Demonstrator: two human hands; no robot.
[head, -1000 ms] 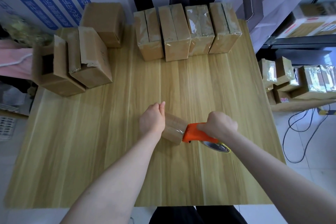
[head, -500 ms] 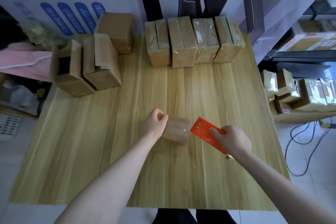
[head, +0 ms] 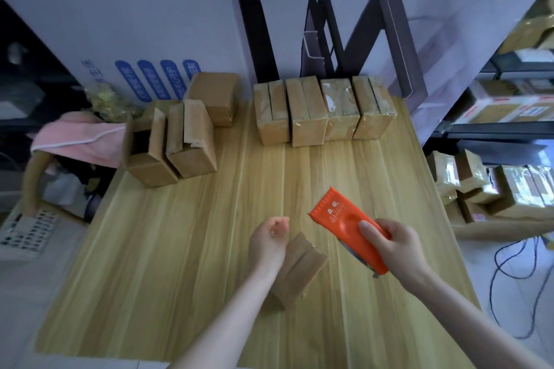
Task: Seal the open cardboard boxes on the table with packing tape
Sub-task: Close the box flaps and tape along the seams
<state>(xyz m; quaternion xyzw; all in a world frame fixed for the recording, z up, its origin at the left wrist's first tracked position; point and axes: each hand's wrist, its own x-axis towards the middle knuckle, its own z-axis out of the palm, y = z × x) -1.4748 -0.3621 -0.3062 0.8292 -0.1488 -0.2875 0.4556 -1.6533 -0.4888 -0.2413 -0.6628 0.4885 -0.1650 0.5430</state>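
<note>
My left hand (head: 267,241) holds a small brown cardboard box (head: 301,268) by its left end. The box is tilted over the near middle of the wooden table (head: 168,249), and my fingers curl above it. My right hand (head: 395,246) grips an orange tape dispenser (head: 344,226) just right of the box, raised with its flat top towards me and not touching the box. Two open boxes (head: 168,147) stand at the table's back left with their flaps up.
Several taped boxes (head: 323,111) stand in a row at the back of the table, and a closed box (head: 214,96) sits beside the open ones. A pink cloth (head: 81,141) lies off the left edge. Shelves and stacked parcels (head: 494,186) stand to the right, with black cables (head: 509,266) on the floor.
My right hand has lifted the dispenser off the small box and up to the right. My left hand has turned the box so that it lies diagonally. The view has tilted upward.
</note>
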